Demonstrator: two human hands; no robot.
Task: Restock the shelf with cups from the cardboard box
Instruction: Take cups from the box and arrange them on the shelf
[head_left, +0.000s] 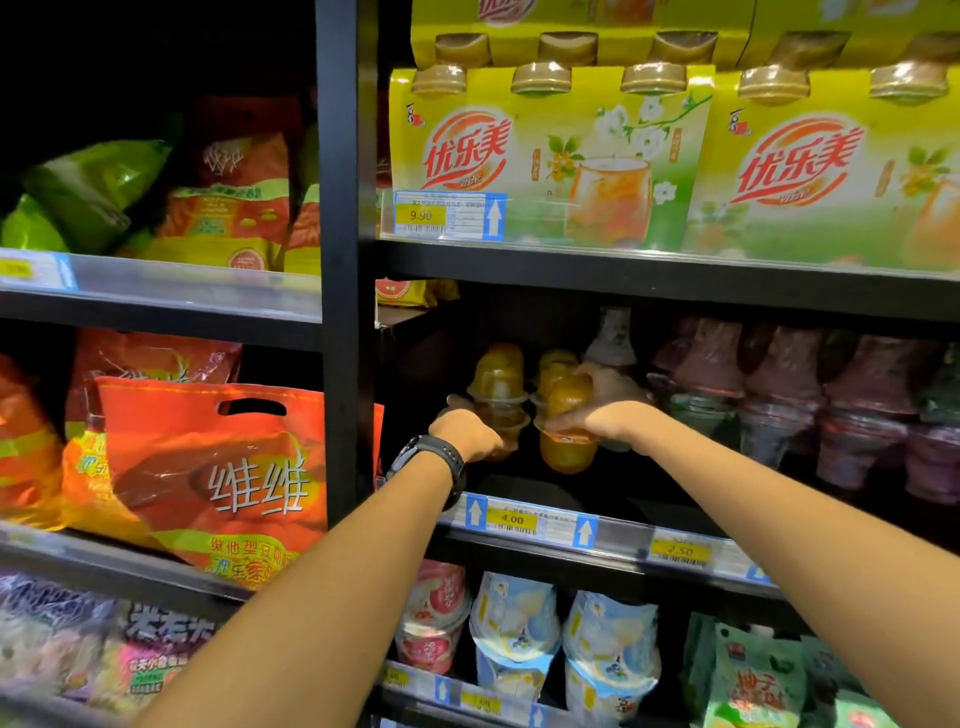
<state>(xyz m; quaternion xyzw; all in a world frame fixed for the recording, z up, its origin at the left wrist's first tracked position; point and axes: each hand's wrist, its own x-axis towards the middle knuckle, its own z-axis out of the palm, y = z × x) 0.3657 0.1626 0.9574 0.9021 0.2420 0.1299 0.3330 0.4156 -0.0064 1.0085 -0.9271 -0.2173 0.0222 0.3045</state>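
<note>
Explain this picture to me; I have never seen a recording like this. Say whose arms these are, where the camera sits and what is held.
There is no machine here: a person wears one camera on the head, so this single picture looks forward and down along both bare arms. The left hand, with a black wristwatch, grips one stack of clear plastic cups with yellow filling. The right hand grips a second yellow cup stack. Both reach into the middle black metal shelf, whose front strip carries a yellow price label reading 4.00. Purple cups stand to the right, green cardboard multipacks above, an orange bag in the next bay. The cardboard box is not in view.
</note>
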